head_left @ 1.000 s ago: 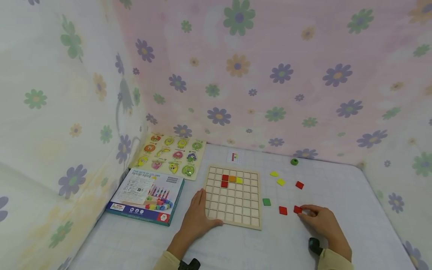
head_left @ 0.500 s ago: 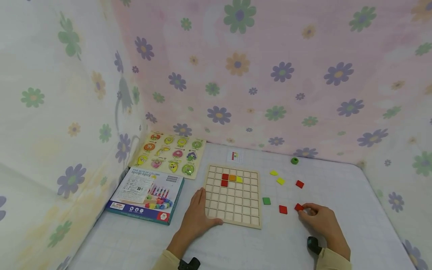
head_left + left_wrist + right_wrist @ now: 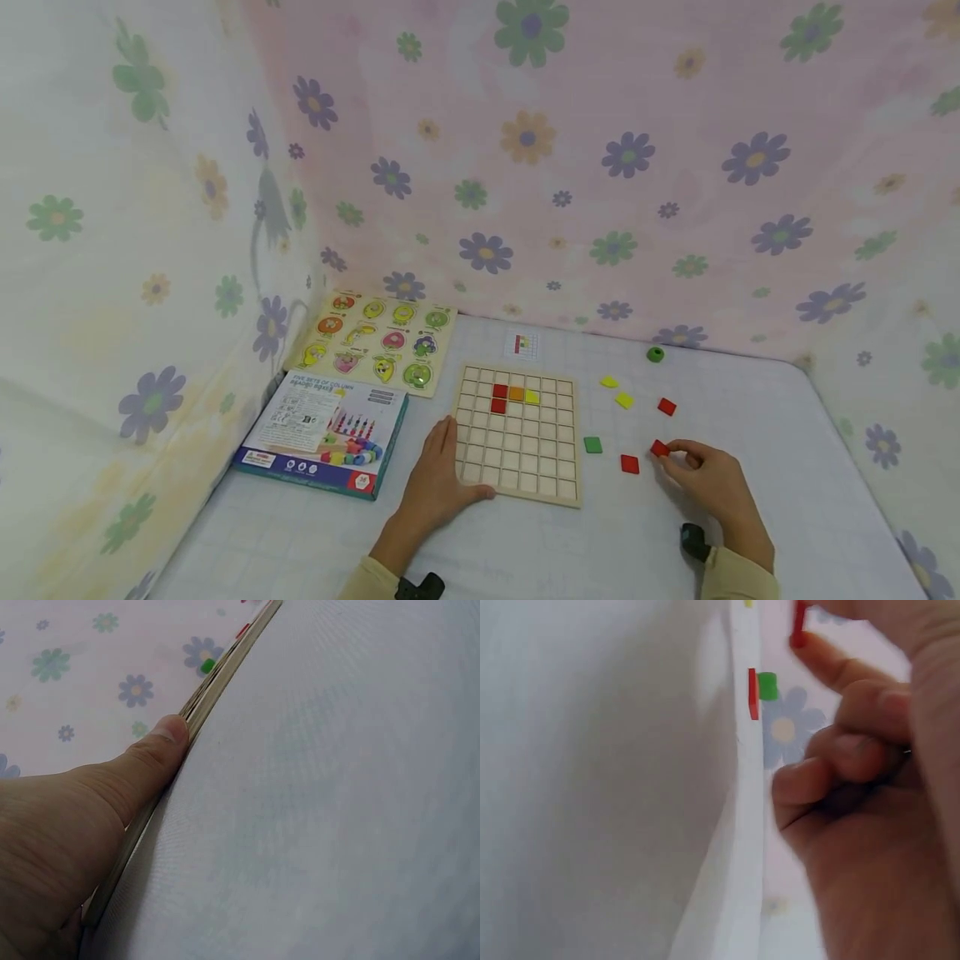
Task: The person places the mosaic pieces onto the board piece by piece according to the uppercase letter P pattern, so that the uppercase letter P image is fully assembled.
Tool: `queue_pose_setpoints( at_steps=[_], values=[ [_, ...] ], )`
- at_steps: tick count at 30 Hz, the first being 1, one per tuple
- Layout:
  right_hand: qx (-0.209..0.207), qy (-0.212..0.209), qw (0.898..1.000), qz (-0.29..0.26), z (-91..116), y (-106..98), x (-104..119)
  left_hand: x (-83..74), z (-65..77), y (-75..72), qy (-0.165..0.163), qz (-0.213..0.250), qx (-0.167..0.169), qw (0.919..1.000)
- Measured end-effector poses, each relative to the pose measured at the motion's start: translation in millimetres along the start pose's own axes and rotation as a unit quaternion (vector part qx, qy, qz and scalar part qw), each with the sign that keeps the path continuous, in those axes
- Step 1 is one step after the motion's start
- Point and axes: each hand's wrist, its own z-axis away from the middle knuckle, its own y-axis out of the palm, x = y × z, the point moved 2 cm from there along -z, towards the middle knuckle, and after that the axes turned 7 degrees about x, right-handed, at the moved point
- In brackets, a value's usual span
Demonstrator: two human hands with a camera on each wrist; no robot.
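In the head view, my right hand point(image 3: 712, 483) pinches a red square tile point(image 3: 659, 448) between thumb and index finger, right of the wooden grid board point(image 3: 522, 437). The right wrist view shows this held tile point(image 3: 799, 622) edge-on, lifted off the cloth, with the other fingers curled back. My left hand point(image 3: 433, 490) lies at the board's lower left corner, fingers straight along the left side and thumb point(image 3: 154, 754) against the near edge. Two red tiles point(image 3: 499, 398), an orange tile point(image 3: 516, 394) and a yellow tile point(image 3: 532, 397) sit in the grid.
Right of the board lie a green tile point(image 3: 592, 445), red tiles point(image 3: 629, 464), yellow tiles point(image 3: 624, 401) and a green bead point(image 3: 656, 355). Behind it is a pattern card point(image 3: 522, 342). A boxed bead set point(image 3: 322, 433) and a fruit puzzle board point(image 3: 375, 340) lie left.
My right hand has raised the pinched red tile slightly from the cloth and shifted it a little away from me. The left hand stays on the board.
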Motion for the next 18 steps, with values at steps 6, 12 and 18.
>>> queue_pose_setpoints(
  at_steps=[6,12,18],
  values=[
    [-0.005,-0.035,0.999,-0.007,-4.7,7.5,19.3,-0.3,-0.5,0.2,-0.001,0.001,0.005,1.0],
    [0.003,-0.057,0.998,-0.006,-6.1,14.8,39.7,-1.7,-0.4,-0.9,-0.001,-0.002,0.004,1.0],
    [-0.007,-0.084,0.996,-0.01,-7.5,19.8,56.8,-2.4,0.4,-1.6,0.0,0.001,0.0,1.0]
  ],
)
